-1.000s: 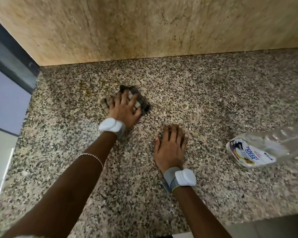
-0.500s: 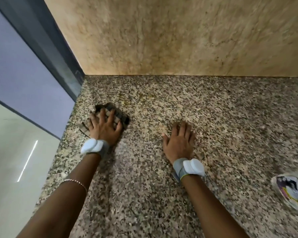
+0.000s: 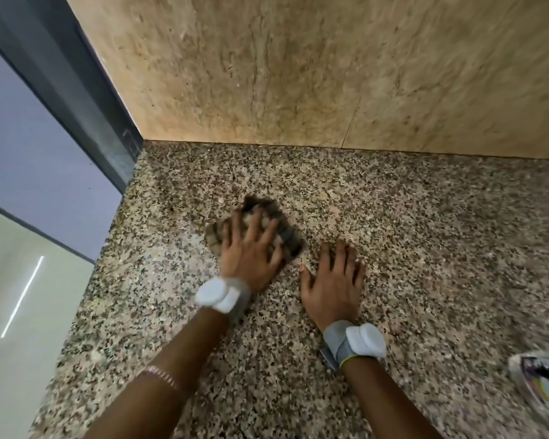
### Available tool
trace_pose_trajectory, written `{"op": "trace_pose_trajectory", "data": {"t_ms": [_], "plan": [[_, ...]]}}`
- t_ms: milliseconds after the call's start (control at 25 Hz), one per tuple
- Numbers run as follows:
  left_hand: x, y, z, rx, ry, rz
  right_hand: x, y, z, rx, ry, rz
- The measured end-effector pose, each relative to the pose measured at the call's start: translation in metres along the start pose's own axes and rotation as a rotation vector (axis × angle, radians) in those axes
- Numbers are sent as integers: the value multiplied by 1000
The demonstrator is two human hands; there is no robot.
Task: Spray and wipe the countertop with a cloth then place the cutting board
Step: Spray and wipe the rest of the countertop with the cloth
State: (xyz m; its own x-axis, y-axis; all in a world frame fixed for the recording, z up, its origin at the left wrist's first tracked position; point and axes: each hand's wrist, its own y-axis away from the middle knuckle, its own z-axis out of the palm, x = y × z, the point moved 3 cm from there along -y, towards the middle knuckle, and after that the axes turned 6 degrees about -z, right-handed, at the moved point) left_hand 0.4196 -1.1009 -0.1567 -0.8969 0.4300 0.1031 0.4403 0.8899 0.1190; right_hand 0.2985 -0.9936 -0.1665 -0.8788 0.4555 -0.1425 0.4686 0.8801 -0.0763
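1. Left hand [image 3: 251, 255]: fingers spread wide and flat, pressing the checked cloth [image 3: 290, 240] onto the speckled bench [image 3: 425, 248]. Cloth blurred, so likely mid-stroke.
2. Change: half a second ago the cloth sat by the bench's left edge, well apart from the right hand [image 3: 332, 286]. Now it lies just beside that thumb.
3. Right hand: fingers straight, close together, palm down, holding nothing; seems a brace.
4. Spray bottle [image 3: 542, 384] lies at lower right, partly cut off.
5. Reading: wiping under way, left corner covered. Cutting board not in view; placing not yet begun.
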Motion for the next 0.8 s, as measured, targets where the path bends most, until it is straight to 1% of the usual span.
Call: {"op": "trace_pose_trajectory", "data": {"t_ms": [80,160,200,280,320,360,440,480,520,560,600,680,760,800], "plan": [[-49,11,-10,69,4,-124,0,-3,1,-22,14,5],[-99,-18,-22,104,8,-281,-1,-2,1,-28,31,-2],[-115,-44,-27,96,32,-336,0,-3,2,-27,32,0],[-112,-89,-29,72,105,-439,0,-4,1,-17,38,5],[-91,-101,-25,51,120,-434,-1,-4,1,-12,37,6],[-64,-107,-19,27,111,-369,-2,-4,1,-5,32,6],[-18,-91,-9,-5,25,-143,-1,-3,0,-1,24,4],[-17,-83,-8,-1,-6,-68,-1,-3,-1,0,18,4],[-34,-80,-9,30,-14,-61,-1,-3,-1,1,18,5],[-61,-80,-15,74,4,-124,-1,-2,-1,0,21,4],[-93,-82,-19,102,7,-225,0,-2,0,-3,23,1],[-143,-93,-29,116,36,-415,0,-3,-1,0,34,1],[-153,-114,-32,97,100,-538,-1,-5,0,-1,35,5],[-141,-126,-31,88,133,-562,-2,-5,0,-2,36,3]]}}
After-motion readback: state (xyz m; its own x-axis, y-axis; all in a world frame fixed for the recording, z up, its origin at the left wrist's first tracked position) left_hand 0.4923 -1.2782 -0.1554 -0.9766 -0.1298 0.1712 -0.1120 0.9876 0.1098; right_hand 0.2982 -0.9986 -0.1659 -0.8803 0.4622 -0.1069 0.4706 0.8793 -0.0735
